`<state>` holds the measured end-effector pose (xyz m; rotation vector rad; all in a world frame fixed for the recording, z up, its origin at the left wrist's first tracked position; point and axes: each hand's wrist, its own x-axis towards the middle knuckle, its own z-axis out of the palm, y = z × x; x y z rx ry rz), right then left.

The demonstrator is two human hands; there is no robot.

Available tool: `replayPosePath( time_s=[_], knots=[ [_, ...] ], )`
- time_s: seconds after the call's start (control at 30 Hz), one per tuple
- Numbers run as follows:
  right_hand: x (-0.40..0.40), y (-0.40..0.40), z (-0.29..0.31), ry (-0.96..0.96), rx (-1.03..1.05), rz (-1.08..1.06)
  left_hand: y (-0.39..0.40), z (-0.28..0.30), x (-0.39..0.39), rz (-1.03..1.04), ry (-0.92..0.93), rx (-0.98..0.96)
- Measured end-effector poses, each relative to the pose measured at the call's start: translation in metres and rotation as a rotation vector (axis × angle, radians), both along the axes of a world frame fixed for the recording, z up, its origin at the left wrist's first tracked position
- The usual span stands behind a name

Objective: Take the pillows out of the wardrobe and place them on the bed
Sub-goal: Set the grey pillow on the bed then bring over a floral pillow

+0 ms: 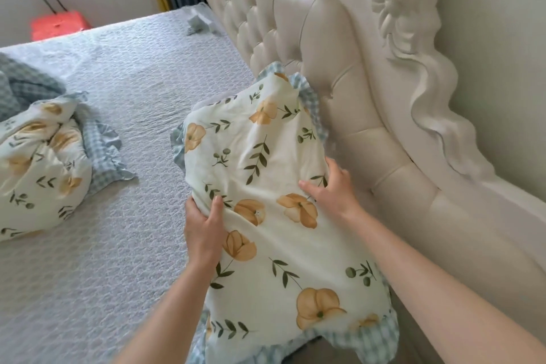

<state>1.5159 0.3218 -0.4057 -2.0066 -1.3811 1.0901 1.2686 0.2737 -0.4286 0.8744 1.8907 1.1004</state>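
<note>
A cream floral pillow (266, 156) with a blue checked frill lies at the head of the bed (124, 91), its far end leaning on the padded headboard (331, 47). My left hand (204, 224) grips its left edge, fingers pinching the cover. My right hand (334, 186) rests flat on the pillow's right side near the headboard, fingers spread. A second floral pillow (38, 165) lies crumpled on the bed's left side, away from both hands. The wardrobe is out of view.
A blue checked cloth (20, 83) is bunched at the far left. A small grey folded item (201, 22) sits near the bed's far corner. A red suitcase (59, 25) stands beyond the bed. The wall runs along the right behind the carved headboard frame.
</note>
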Motion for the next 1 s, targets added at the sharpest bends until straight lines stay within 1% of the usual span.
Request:
replayPosePath(
  time_s=[0.23,0.33,0.37,0.43,0.53,0.6,0.73,0.87,1.0],
  knots=[
    [0.008,0.097,-0.041,0.006,0.030,0.107,0.091,-0.033,0.004,0.071,0.035,0.009],
    [0.014,0.137,-0.059,-0.056,0.050,0.135,0.125,-0.056,0.000,0.039,-0.007,0.013],
    [0.016,0.149,-0.068,-0.096,0.045,0.159,0.134,-0.067,-0.003,0.026,-0.043,-0.027],
    [0.020,0.164,-0.092,-0.164,-0.024,0.208,0.141,-0.091,-0.006,0.000,-0.116,-0.176],
    [0.021,0.164,-0.130,-0.200,-0.247,0.258,0.127,-0.122,0.002,-0.128,-0.235,-0.326],
    [0.023,0.155,-0.148,-0.177,-0.326,0.240,0.114,-0.134,0.009,-0.158,-0.246,-0.374],
    [0.027,0.150,-0.162,-0.078,-0.323,0.170,0.113,-0.150,0.011,-0.088,-0.209,-0.419],
    [0.029,0.156,-0.164,0.010,-0.327,0.107,0.116,-0.154,0.015,-0.005,-0.284,-0.445],
    [0.036,0.152,-0.161,-0.002,-0.293,0.114,0.109,-0.145,0.021,0.009,-0.240,-0.446]
  ],
)
